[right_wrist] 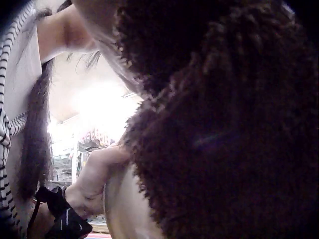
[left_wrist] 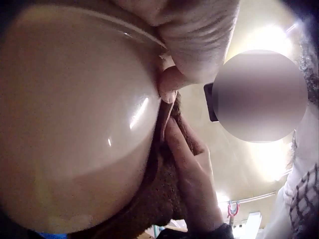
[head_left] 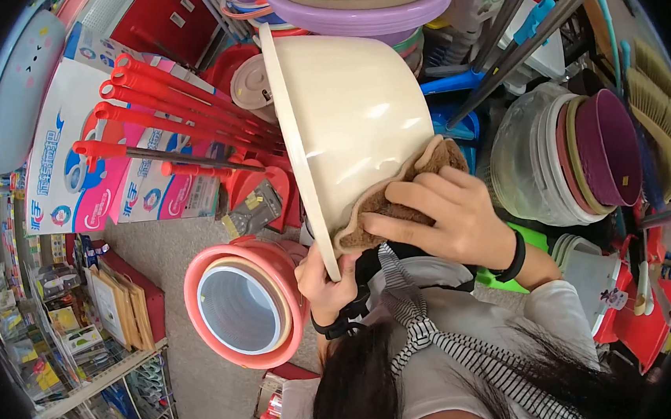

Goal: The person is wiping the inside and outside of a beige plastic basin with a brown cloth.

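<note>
A cream plastic basin [head_left: 359,105] stands tilted on its side in front of the person, its outer wall facing right. The left hand [head_left: 327,285] grips the basin's rim at the near end, thumb on the outer wall in the left wrist view. With bent fingers the right hand [head_left: 451,220] holds a fluffy brown cloth [head_left: 390,205] against the near part of the outer wall. Seen from the left wrist, the cloth [left_wrist: 157,194] hangs in folds along the basin wall. It fills most of the right wrist view, hiding the right fingers.
Nested tubs in a pink bucket [head_left: 193,299] stand on the floor at left. Red-handled dustpans [head_left: 186,115] and printed boxes [head_left: 63,152] lie beyond. Stacked basins [head_left: 367,10] are at the far side; nested buckets [head_left: 614,148] and grey poles [head_left: 527,45] at right.
</note>
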A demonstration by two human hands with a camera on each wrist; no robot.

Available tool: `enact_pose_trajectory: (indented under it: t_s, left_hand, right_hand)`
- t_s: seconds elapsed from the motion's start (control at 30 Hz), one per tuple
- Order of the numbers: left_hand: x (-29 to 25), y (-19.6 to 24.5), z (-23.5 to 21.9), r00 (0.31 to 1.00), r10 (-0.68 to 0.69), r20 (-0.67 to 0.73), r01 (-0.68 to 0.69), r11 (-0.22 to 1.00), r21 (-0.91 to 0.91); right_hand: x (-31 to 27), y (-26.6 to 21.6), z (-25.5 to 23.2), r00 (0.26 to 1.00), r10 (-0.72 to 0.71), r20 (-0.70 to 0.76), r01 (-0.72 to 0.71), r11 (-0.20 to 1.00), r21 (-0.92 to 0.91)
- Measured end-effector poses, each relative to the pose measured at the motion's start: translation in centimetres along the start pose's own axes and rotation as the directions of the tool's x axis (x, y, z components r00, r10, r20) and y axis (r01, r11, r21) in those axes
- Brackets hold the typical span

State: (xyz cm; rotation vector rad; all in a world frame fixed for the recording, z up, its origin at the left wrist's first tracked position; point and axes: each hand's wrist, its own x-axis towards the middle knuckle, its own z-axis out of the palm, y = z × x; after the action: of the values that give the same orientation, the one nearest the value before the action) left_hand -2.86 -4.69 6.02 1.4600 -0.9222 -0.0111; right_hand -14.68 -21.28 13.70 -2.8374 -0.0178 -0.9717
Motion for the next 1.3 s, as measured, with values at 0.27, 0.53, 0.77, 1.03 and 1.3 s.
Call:
enact_pose_trajectory:
  t_s: [0.27,0.53,0.77,1.03,1.3]
  left_hand:
    - [0.1,-0.5,-0.9,0.998,-0.044,0.040,0.044,0.999,-0.015]
    - [0.6,-0.3,-1.5,0.993,-0.106,0.044,0.107,0.994,-0.014]
    - [-0.1,-0.6,-1.5,0.978,-0.144,0.153,0.147,0.989,-0.004]
    - [0.7,-0.9,-2.3,0.995,0.001,0.097,-0.001,1.000,-0.002]
    - [0.4,-0.5,-2.7,0.978,-0.044,0.203,0.027,0.996,0.086]
  right_hand:
    - [0.5,3.7,1.8,0.918,0.263,-0.297,-0.275,0.961,0.000]
    - [-0.6,1.9,0.9,0.980,0.130,-0.153,-0.118,0.990,0.081]
    - [-0.5,3.5,1.2,0.895,0.363,-0.260,-0.346,0.932,0.108]
    - [-1.4,2.2,0.6,0.967,0.206,-0.152,-0.194,0.977,0.091]
    - [1.8,2.9,0.3,0.938,0.265,-0.225,-0.275,0.961,-0.014]
